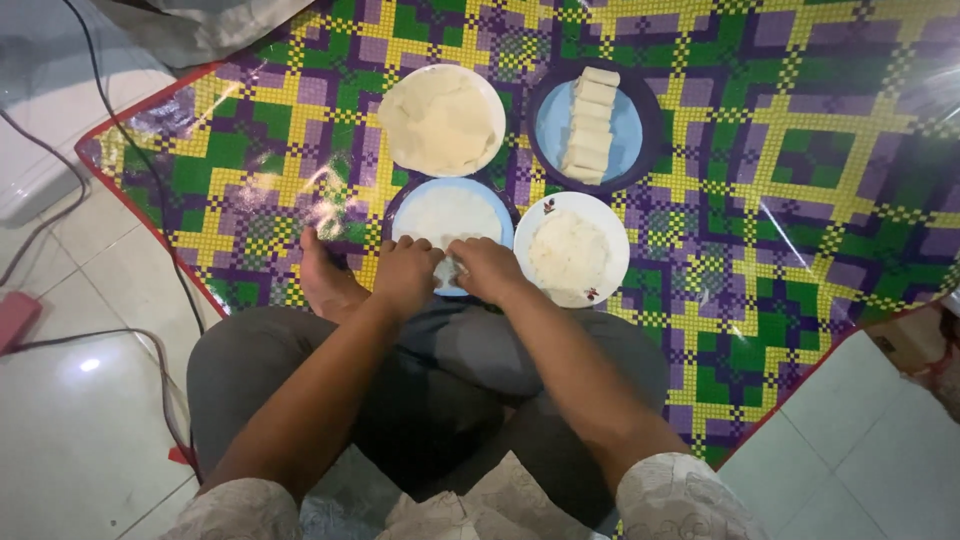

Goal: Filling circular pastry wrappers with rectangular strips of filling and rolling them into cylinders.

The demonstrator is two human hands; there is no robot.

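I sit cross-legged on a patterned mat (pixel 780 200). My left hand (pixel 405 272) and my right hand (pixel 487 268) meet over the near edge of a blue plate (pixel 405 205), both pinching a thin white wrapper sheet (pixel 450 215) that lies on it. The fingers hide what is between them. Right of this stands a white plate (pixel 600 290) holding a pile of white shredded filling (pixel 567 252). Farther off, a white plate with a stack of wrapper sheets (pixel 440 118) sits at the left, and a dark-rimmed blue plate (pixel 632 125) holds a row of finished white rolls (pixel 590 125).
My bare foot (pixel 325 280) rests on the mat left of the hands. Black cables (pixel 150 200) run over the white tiled floor at the left, beside a red object (pixel 15 315). A crumpled plastic sheet (pixel 200 25) lies at the top left.
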